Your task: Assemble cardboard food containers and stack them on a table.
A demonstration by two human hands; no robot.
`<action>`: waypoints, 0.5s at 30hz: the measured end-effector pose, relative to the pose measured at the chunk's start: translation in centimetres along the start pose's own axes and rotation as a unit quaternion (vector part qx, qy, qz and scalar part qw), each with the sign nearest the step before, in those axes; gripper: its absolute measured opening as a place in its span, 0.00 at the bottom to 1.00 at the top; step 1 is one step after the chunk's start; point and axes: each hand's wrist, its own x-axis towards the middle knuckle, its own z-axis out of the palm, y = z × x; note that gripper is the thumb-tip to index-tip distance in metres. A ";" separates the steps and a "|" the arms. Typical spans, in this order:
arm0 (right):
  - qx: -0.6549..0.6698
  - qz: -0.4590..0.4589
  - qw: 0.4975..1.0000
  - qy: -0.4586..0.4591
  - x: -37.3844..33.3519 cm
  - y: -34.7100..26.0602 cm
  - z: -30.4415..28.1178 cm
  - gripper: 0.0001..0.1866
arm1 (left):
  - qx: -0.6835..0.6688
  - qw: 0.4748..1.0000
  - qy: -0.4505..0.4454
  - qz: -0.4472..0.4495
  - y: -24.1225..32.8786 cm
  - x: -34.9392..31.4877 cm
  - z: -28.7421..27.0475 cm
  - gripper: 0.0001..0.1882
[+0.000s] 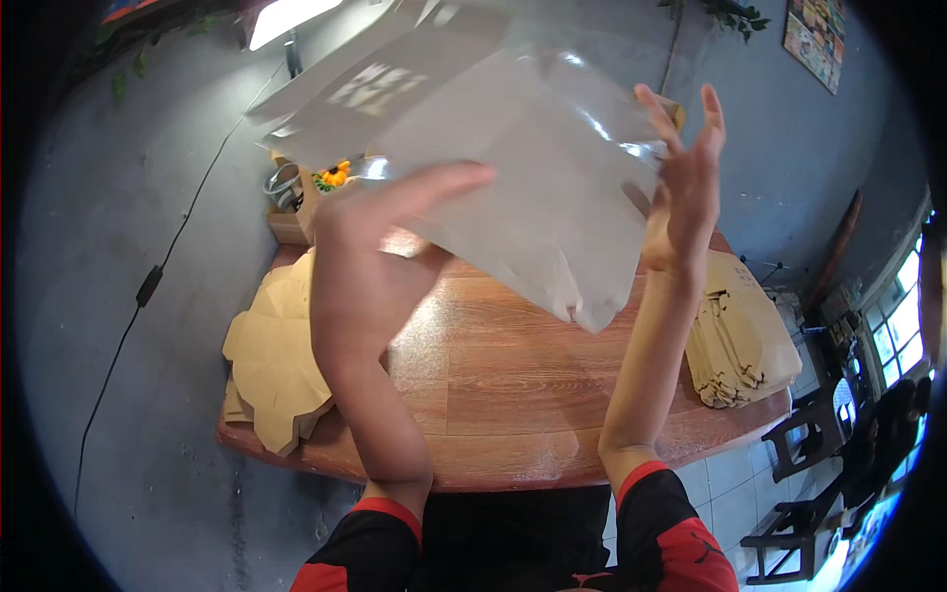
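A large clear plastic bag (533, 168), glossy and creased, hangs in the air above the table between my hands. My left hand (360, 257), smeared by motion, is at the bag's near-left edge. Its forefinger stretches across the film, with the thumb lower down at the edge, so the bag appears to lie between them. My right hand (688, 192) is raised at the bag's right side, fingers upright and spread. Its thumb touches or lies behind the film; I cannot tell which.
A wooden table (523, 395) stands before me. Flattened brown cardboard pieces (281, 345) lie at its left, and a stack of brown paper bags (740, 335) at its right. A box (289, 225) with an orange flower (336, 175) stands far left. Dark stools (814, 424) are on the right.
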 end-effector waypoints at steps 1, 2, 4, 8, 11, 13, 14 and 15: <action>0.143 0.020 0.989 -0.039 -0.5 -0.3 0.7 0.59 | -0.006 0.997 0.078 0.006 -0.3 0.3 0.3 0.21; 0.127 -0.009 0.988 -0.090 -0.8 -0.4 1.5 0.67 | -0.007 0.988 0.156 0.000 -0.7 0.5 0.5 0.18; 0.097 -0.046 0.989 -0.104 -1.8 0.0 3.4 0.85 | -0.074 0.954 0.238 -0.164 -0.7 0.2 0.5 0.12; -0.189 -0.260 0.915 -0.243 -3.2 1.5 6.1 0.70 | -0.073 0.973 0.142 -0.169 -1.4 0.0 -0.4 0.17; -0.244 -0.309 0.900 -0.186 -3.8 3.3 8.0 0.55 | -0.044 0.987 -0.028 -0.154 -2.0 -0.3 -0.7 0.21; -0.231 -0.215 0.940 -0.131 -4.6 4.3 8.2 0.56 | -0.077 0.976 -0.099 -0.178 -2.4 -0.6 -0.6 0.20; -0.234 -0.177 0.950 -0.108 -4.8 4.8 8.2 0.56 | -0.062 0.971 -0.119 -0.200 -2.5 -0.6 -0.8 0.19; -0.286 -0.179 0.937 -0.087 -4.8 5.3 7.8 0.59 | -0.052 0.964 -0.139 -0.220 -2.7 -0.7 -0.9 0.18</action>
